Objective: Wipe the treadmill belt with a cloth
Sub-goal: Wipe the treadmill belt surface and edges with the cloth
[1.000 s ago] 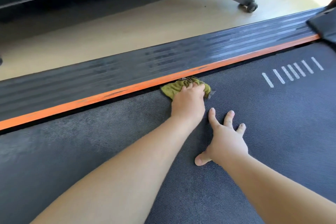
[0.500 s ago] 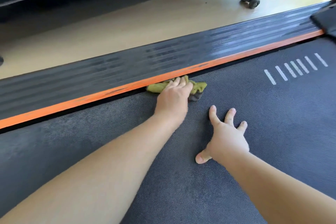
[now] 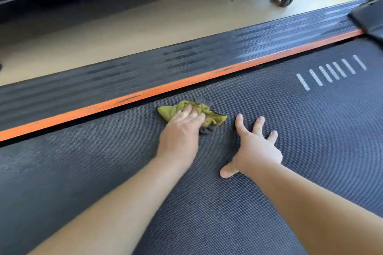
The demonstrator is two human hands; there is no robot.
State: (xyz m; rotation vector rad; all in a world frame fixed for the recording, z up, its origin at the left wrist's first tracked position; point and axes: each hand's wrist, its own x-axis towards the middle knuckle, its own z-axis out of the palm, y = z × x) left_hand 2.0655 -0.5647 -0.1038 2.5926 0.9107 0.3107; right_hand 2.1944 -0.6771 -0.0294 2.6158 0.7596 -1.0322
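Head view: your left hand presses the crumpled green cloth onto the treadmill belt, fingers laid fairly flat. The cloth lies near the orange strip but apart from it. Your right hand braces on the belt, fingers spread, holding nothing. I judge you mid-wipe: no cleaned patch shows clearly, and most of the belt lies beyond the cloth.
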